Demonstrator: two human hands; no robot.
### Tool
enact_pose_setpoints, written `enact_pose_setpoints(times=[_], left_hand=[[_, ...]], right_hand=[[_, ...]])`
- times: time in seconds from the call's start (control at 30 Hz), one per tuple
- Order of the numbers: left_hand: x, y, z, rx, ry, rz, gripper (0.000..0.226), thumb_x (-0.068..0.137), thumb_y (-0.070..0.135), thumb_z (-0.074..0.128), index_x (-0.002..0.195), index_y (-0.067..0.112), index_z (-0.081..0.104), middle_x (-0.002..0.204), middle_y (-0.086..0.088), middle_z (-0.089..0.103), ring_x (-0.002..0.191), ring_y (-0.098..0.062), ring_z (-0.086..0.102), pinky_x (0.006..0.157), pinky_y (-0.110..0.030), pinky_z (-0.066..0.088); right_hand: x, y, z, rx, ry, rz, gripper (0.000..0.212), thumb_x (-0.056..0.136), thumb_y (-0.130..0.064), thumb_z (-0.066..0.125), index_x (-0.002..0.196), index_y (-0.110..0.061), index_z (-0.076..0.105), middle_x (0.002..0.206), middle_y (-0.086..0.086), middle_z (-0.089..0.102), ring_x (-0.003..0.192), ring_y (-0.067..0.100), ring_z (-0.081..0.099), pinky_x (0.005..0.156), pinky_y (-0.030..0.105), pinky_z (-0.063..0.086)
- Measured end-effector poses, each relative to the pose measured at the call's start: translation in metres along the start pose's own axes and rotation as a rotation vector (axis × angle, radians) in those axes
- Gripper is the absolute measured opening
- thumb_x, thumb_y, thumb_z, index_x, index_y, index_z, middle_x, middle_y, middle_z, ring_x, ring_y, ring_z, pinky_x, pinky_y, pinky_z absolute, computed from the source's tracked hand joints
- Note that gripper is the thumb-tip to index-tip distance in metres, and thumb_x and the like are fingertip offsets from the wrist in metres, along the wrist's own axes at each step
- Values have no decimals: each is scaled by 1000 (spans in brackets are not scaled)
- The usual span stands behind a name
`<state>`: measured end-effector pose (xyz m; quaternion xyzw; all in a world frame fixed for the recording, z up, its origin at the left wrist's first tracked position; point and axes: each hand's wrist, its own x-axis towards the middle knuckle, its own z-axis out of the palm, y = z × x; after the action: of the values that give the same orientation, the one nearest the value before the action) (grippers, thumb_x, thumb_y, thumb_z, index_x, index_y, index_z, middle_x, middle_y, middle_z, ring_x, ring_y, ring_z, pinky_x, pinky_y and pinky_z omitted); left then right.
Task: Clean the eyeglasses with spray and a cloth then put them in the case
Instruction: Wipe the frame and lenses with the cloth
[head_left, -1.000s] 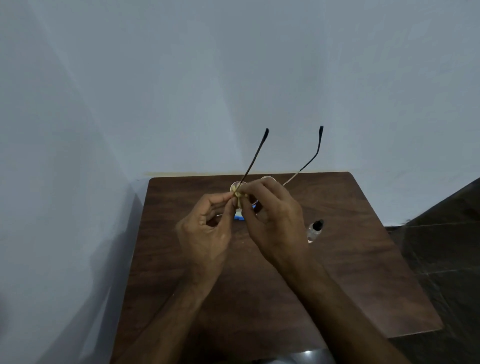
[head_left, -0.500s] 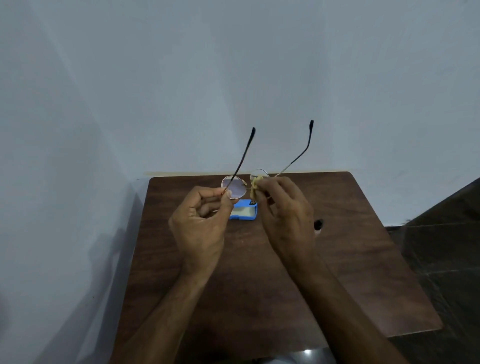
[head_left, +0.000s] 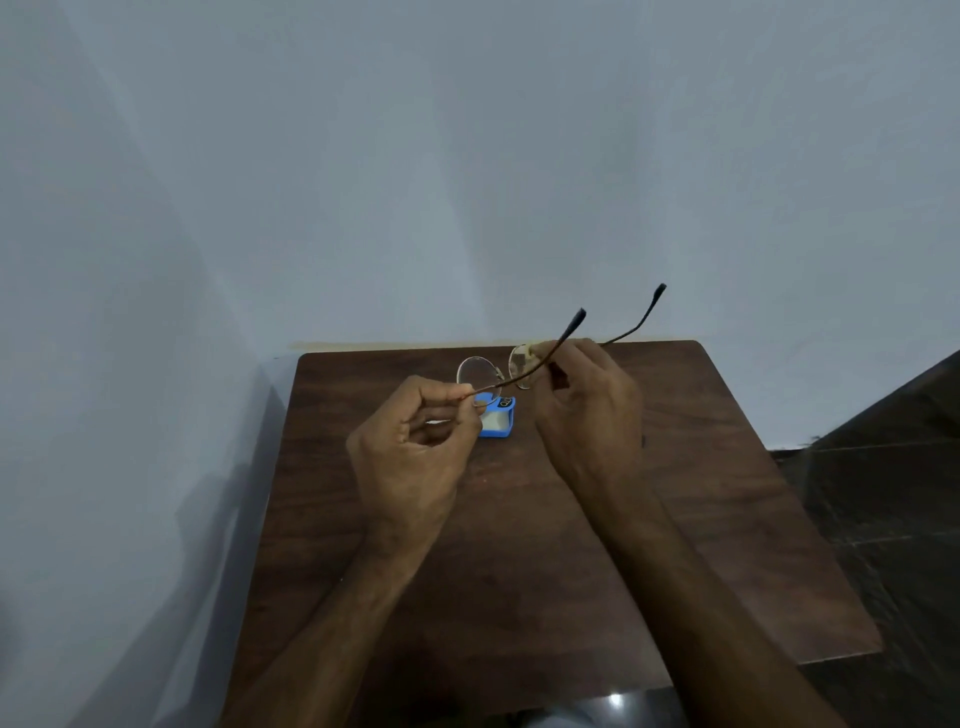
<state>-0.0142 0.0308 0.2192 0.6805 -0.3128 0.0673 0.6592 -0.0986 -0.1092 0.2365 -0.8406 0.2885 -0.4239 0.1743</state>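
Item: eyeglasses (head_left: 478, 371), thin-rimmed with round lenses, both temples unfolded and pointing away toward the wall (head_left: 467, 182). They are held in the air above the far part of the table (head_left: 701, 519), just over the case (head_left: 500, 423). Left hand (head_left: 415, 452): thumb and forefinger pinch the frame at its left hinge, other fingers curled in. This is judged a steadying hold that keeps skin off the glass. Right hand (head_left: 587, 410): curled fingers pinch a small pale-yellow cloth (head_left: 530, 351) at the right lens, probably gripping both faces, though the hand hides the contact. Case: blue, open, pale inside, lying on the table ready to receive the glasses. Spray: not made out in this view. Surface: dark wood-grain table with rounded corners, set into a corner of plain pale walls. Dark tiled floor (head_left: 893, 519) to the right.
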Motion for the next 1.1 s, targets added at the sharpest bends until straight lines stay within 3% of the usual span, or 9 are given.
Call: enact_pose_setpoints(times=[0.17, 0.37, 0.53, 0.67, 0.77, 1.0, 1.1], left_hand=[[1, -1, -2, 40, -12, 57, 18, 87, 5, 84, 101, 13, 75, 96, 14, 75, 90, 0, 76, 74, -16, 61], [-3, -2, -4, 58, -57, 104, 13, 87, 6, 81, 100, 4, 77, 96, 4, 78, 92, -1, 76, 77, -17, 61], [-2, -3, -6, 73, -49, 118, 14, 87, 3, 81, 100, 4, 77, 96, 4, 78, 93, -1, 76, 78, -18, 62], [-6, 0, 0, 40, -25, 81, 13, 87, 4, 81, 99, 7, 77, 96, 9, 77, 91, 0, 76, 76, -16, 61], [-6, -1, 4, 14, 23, 32, 14, 87, 3, 82, 99, 8, 77, 95, 5, 78, 89, -4, 77, 76, -18, 62], [-5, -2, 3, 41, 33, 34, 14, 88, 4, 81, 99, 9, 75, 96, 5, 77, 90, -4, 77, 76, -16, 61], [-2, -4, 4, 54, 32, 42, 16, 88, 6, 82, 101, 10, 75, 96, 5, 77, 90, -4, 77, 75, -16, 61]], right_hand=[[-9, -9, 1, 76, -65, -29, 2, 96, -11, 75, 97, -12, 76, 98, -2, 73, 84, 17, 69, 72, 42, 60], [0, -1, -1, -11, -76, 16, 3, 96, -13, 74, 97, -16, 74, 97, -5, 71, 83, 10, 63, 70, 23, 43], [-11, -2, 2, 106, -67, 0, 4, 99, -18, 74, 101, -15, 75, 105, -6, 75, 93, 10, 69, 78, 29, 56], [-5, 6, 3, -12, 6, 23, 1, 96, -12, 76, 96, -13, 75, 99, -1, 74, 84, 15, 69, 72, 32, 54], [-15, -3, 4, -11, -36, -19, 3, 97, -10, 75, 98, -13, 74, 102, 0, 73, 86, 19, 70, 71, 40, 60], [-13, 2, 3, -78, -29, 2, 8, 90, -5, 79, 93, -11, 74, 92, 2, 73, 76, 21, 68, 62, 38, 58], [-13, -6, 3, -24, -89, 22, 7, 91, -8, 78, 94, -13, 74, 93, -2, 72, 77, 16, 68, 65, 37, 60]])
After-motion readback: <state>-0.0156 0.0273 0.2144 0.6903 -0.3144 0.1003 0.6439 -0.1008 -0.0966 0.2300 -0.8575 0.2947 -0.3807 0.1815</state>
